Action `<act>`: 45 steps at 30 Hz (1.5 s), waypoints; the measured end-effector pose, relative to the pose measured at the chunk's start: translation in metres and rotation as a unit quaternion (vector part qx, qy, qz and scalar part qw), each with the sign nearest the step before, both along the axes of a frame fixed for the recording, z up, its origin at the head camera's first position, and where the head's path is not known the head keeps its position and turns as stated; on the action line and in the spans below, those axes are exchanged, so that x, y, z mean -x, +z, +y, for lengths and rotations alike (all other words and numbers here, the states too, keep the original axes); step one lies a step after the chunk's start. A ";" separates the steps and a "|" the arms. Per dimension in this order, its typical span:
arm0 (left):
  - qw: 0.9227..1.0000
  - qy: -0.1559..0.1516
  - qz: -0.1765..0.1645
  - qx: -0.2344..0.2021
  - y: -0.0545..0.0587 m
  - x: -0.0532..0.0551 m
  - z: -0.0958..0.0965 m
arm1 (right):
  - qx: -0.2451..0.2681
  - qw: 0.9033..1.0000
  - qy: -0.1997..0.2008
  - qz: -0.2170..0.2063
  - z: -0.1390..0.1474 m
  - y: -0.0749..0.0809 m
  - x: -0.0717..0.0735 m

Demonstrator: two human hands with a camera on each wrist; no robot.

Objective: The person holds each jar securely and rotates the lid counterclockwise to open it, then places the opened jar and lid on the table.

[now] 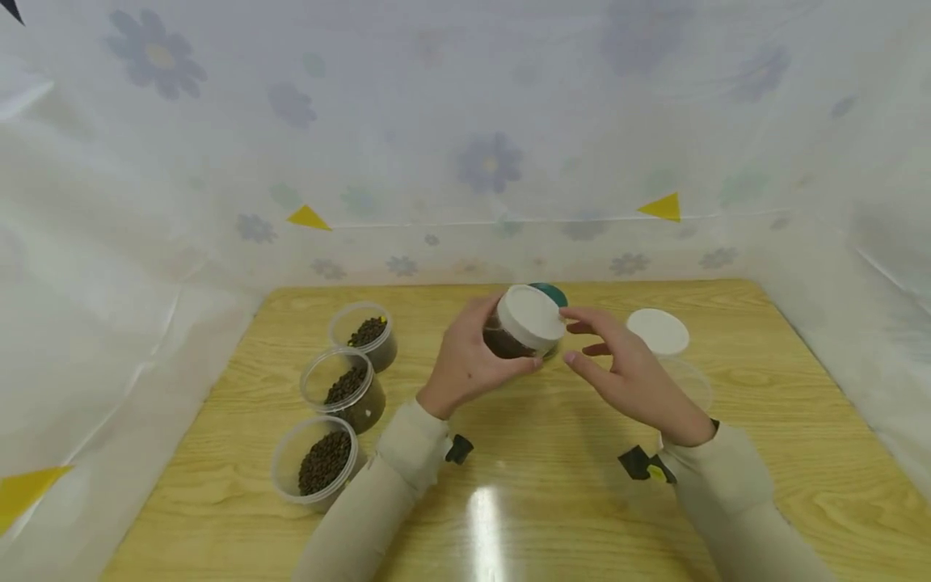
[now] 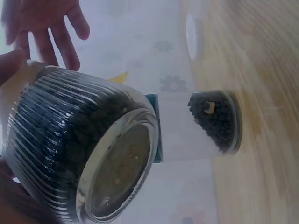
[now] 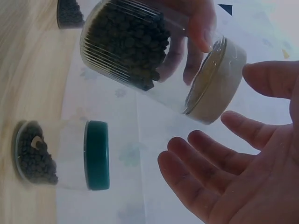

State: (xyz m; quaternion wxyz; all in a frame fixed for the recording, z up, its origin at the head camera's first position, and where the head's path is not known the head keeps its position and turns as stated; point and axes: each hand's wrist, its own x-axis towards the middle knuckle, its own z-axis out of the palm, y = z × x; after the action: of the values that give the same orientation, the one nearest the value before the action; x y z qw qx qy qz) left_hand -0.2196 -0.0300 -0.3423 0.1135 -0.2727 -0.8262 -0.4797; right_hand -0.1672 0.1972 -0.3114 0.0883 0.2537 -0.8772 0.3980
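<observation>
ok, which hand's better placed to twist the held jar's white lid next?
Right, I'd say: the right hand is open, right by the white lid, while the left hand grips the ribbed jar by its body and could steady it.

Left of the gripped jar [image 1: 503,341] stand 3 tubs [image 1: 374,406] holding beans [image 1: 325,463]; behind it, 1 lidded jar [image 1: 553,293]; to its right, 1 lid [image 1: 658,331].

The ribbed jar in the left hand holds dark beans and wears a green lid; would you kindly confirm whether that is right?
Only the colour is wrong: the lid is white, as the head view shows. The ribbed jar is indeed in the left hand and holds dark beans.
</observation>
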 end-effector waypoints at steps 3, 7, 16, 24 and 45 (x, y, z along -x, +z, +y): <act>0.998 0.011 0.028 0.047 0.004 -0.007 0.001 | -0.002 1.000 -0.004 -0.015 -0.003 0.005 0.002; 0.989 0.032 0.081 0.118 0.004 -0.015 0.003 | -0.022 0.998 -0.018 -0.060 -0.010 0.012 0.006; 0.979 0.020 0.130 0.159 0.001 -0.031 0.006 | -0.070 0.992 -0.081 -0.074 -0.018 0.013 0.004; 0.985 -0.032 0.042 0.166 0.005 -0.032 -0.004 | -0.040 0.993 -0.092 -0.062 -0.011 0.016 -0.001; 0.967 0.050 0.159 0.191 -0.008 -0.034 -0.018 | -0.068 0.989 -0.003 -0.130 -0.010 0.012 -0.001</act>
State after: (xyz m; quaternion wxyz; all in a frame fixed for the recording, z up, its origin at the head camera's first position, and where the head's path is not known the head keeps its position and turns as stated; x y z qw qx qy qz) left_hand -0.1855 -0.0482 -0.3505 0.2133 -0.3207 -0.8864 -0.2568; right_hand -0.1661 0.1875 -0.2997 -0.0427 0.2029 -0.9069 0.3669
